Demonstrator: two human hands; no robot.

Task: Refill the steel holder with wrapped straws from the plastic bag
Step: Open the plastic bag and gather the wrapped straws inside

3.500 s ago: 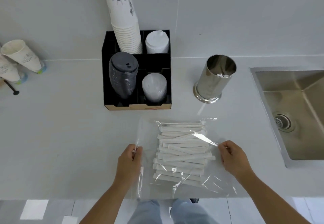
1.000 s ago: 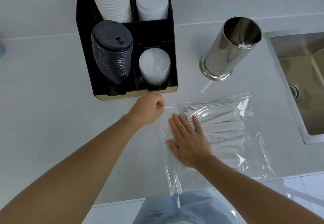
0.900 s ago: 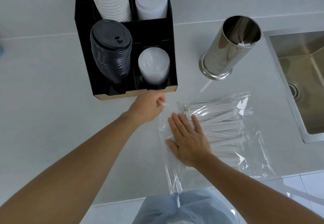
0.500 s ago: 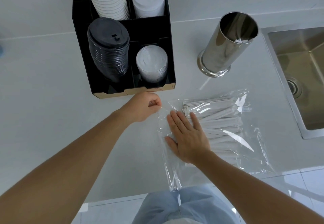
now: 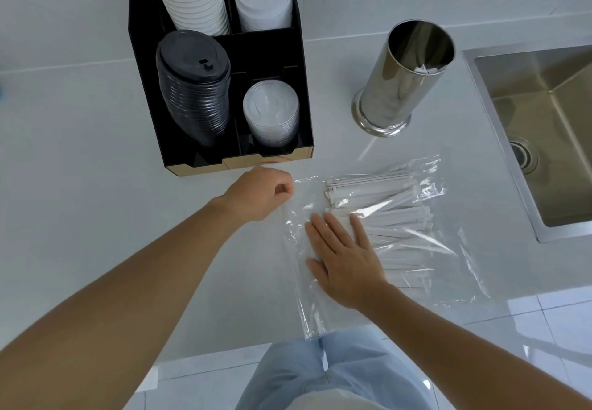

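Note:
A clear plastic bag [image 5: 448, 268] lies flat on the white counter, with a pile of white paper-wrapped straws [image 5: 394, 217] inside. My right hand [image 5: 342, 259] presses flat on the bag's left part, fingers spread. My left hand [image 5: 259, 195] pinches the bag's upper left corner with closed fingers. The steel holder [image 5: 400, 82] stands upright behind the bag, apart from it, with a few wrapped straw ends showing deep inside.
A black organiser [image 5: 221, 89] with paper cups, black lids and clear lids stands at the back left, just behind my left hand. A steel sink [image 5: 551, 134] is sunk into the counter at the right. The counter's front edge runs just below the bag.
My left hand has left the bag's near side and now pinches its upper left corner. My right hand has gone from the bag's right edge to lie flat on it. The view has moved closer.

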